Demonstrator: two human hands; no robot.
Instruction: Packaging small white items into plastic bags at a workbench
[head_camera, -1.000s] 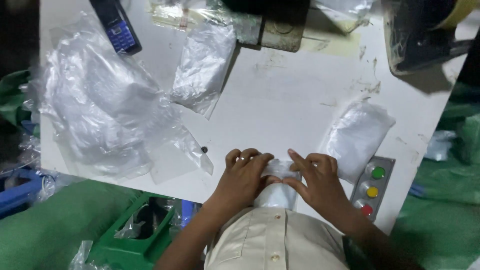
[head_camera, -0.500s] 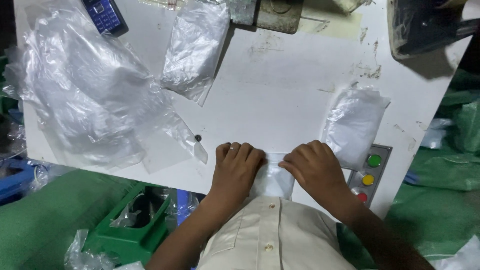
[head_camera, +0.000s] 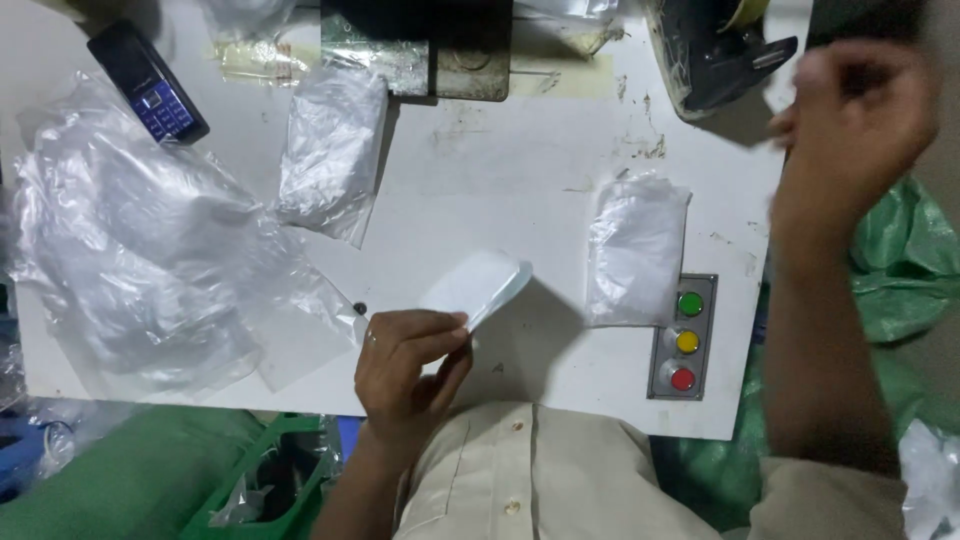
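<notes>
Holding a small white folded piece (head_camera: 478, 287) by its near end, the left hand (head_camera: 410, 362) has it pinched between thumb and fingers, lifted just off the white table (head_camera: 480, 180) so that it throws a shadow to the right. A second ago both hands were pressed together over this piece at the near edge; now the right hand (head_camera: 850, 130) has let go and swung up and away to the far right, near the dark machine part (head_camera: 715, 50). It is blurred with motion, fingers loosely curled, and I cannot make out anything in it. To my eye the two-handed pressing or folding is over, and the piece is now carried by one hand alone.

Just right of the lifted piece lies a small clear bag of white stuff (head_camera: 637, 248), flat on the table and touching the top of a grey panel with green, yellow and red buttons (head_camera: 685, 338). A second such bag (head_camera: 330, 150) lies at the far middle-left, below a dark metal plate (head_camera: 430, 45). On the left, a big heap of crumpled clear plastic (head_camera: 140, 250) spreads over the table, with a dark push-button phone (head_camera: 148, 82) beside its far edge. Green bags (head_camera: 905, 260) show beyond the table on the right.
</notes>
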